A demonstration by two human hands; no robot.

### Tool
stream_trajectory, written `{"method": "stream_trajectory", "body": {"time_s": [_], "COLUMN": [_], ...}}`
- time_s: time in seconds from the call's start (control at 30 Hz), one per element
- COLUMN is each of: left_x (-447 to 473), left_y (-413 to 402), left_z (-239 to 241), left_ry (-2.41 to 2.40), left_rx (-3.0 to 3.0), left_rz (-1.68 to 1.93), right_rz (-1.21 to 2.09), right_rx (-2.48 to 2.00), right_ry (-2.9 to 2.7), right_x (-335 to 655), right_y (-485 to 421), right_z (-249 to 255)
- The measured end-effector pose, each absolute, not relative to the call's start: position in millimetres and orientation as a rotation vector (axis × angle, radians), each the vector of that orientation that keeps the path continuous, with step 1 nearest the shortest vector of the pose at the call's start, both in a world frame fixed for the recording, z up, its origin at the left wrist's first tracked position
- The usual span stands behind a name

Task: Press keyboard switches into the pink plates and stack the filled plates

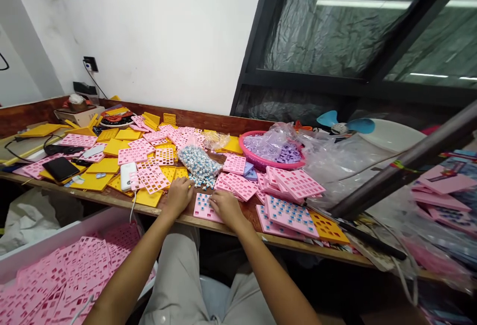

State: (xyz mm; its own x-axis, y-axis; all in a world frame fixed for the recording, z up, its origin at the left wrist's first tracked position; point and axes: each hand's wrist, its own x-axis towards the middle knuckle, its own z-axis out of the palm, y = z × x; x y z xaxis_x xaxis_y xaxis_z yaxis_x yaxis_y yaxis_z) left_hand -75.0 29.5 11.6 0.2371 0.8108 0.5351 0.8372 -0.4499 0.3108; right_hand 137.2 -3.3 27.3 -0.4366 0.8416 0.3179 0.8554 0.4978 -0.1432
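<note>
A pink perforated plate (203,206), partly filled with small blue-and-white pieces, lies at the front edge of the wooden bench (283,243). My left hand (179,194) rests just left of that plate with its fingers curled under, at the edge of a clear bag of the blue-and-white pieces (198,162). My right hand (225,206) lies on the plate's right side, fingers pinched together at its top edge; what they hold is too small to see. A filled pink plate (289,212) sits to the right on a small stack.
Pink and yellow plates (122,155) cover the bench's left half, with a black phone (60,168) and a white power bank (127,175). A pink basket (269,149) holds bagged purple pieces. A bin of pink plates (63,275) stands lower left. A dark bar (406,158) slants across at right.
</note>
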Motion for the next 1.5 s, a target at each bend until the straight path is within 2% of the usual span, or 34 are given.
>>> {"method": "stream_trajectory", "body": {"time_s": [0.17, 0.27, 0.5, 0.63, 0.77, 1.0, 1.23, 1.5], "left_x": [-70.0, -69.6, -74.9, -76.2, -81.7, -95.7, -83.5, -79.3], "left_y": [70.9, 75.6, 70.6, 65.0, 42.1, -19.3, -26.5, -14.7], "left_z": [6.3, -3.0, -10.8, -6.3, 2.3, 1.6, 5.3, -2.7], "left_ry": [-1.597, -1.647, -1.571, -1.537, -1.479, -1.529, -1.531, -1.686], "left_rx": [-2.499, -2.502, -2.585, -2.643, -2.711, -2.792, -2.880, -2.939], "left_rz": [-0.714, -0.709, -1.134, -1.483, -1.600, -1.380, -1.091, -1.273], "right_rz": [0.000, 0.000, 0.053, 0.212, 0.251, 0.211, 0.197, 0.271], "right_rx": [-1.499, -1.557, -1.512, -1.338, -1.283, -1.301, -1.341, -1.311], "right_ry": [-2.396, -2.468, -2.413, -2.241, -2.206, -2.392, -2.372, -2.301], "right_x": [129.9, 119.6, 119.6, 138.0, 162.9, 180.5, 162.5, 163.4], "right_y": [50.8, 68.5, 70.0, 42.8, 4.8, -23.8, -19.1, -9.9], "right_z": [33.5, 29.3, 26.0, 26.4, 29.0, 31.3, 29.5, 18.3]}}
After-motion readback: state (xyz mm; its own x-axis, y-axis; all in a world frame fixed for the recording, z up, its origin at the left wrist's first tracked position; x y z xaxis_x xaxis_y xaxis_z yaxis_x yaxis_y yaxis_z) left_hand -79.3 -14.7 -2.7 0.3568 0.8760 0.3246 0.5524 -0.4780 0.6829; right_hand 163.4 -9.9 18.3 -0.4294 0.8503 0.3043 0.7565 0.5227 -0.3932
